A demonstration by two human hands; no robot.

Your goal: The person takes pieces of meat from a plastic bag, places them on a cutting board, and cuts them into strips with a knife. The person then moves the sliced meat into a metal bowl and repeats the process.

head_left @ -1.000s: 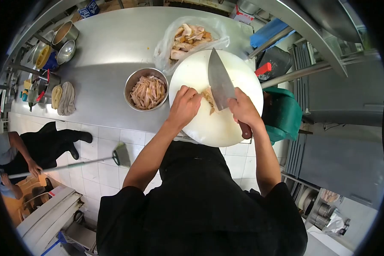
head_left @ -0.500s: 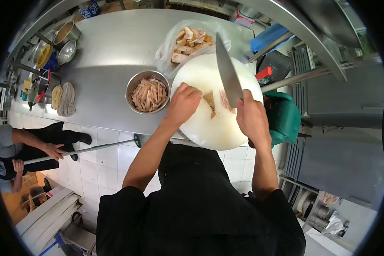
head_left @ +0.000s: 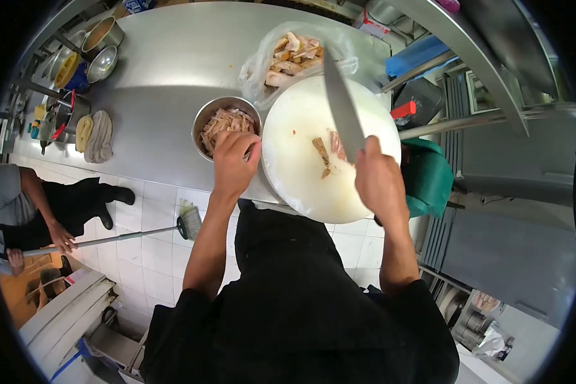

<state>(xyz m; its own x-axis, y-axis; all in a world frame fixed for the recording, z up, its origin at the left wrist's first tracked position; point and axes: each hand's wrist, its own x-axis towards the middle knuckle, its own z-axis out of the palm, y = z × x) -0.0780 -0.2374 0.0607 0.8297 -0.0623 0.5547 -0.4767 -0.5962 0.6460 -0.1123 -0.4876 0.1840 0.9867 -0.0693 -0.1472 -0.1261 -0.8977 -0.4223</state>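
My right hand (head_left: 379, 176) is wrapped round the handle of a large knife (head_left: 343, 105), its blade pointing away from me over the round white cutting board (head_left: 294, 185). Beside the blade lie pink meat strips (head_left: 337, 146) and a brown piece (head_left: 320, 150). My left hand (head_left: 235, 160) is over the near right rim of a steel bowl (head_left: 196, 131) of sliced meat (head_left: 227, 120); its fingers are curled, and what they hold, if anything, is hidden. Behind the board, a clear plastic bag (head_left: 256, 70) holds larger meat pieces (head_left: 294, 57).
Pots and bowls (head_left: 102, 64) and folded cloths (head_left: 99, 137) are on the steel table's left part. A metal rail (head_left: 454, 123) and a green bin (head_left: 427, 176) flank the board's right side. At the left, another person (head_left: 41, 205) holds a long-handled broom (head_left: 189, 222).
My left hand has moved left from the board to the bowl. The knife stays in my right hand over the board. The other person's broom has shifted, with its head now more in view.
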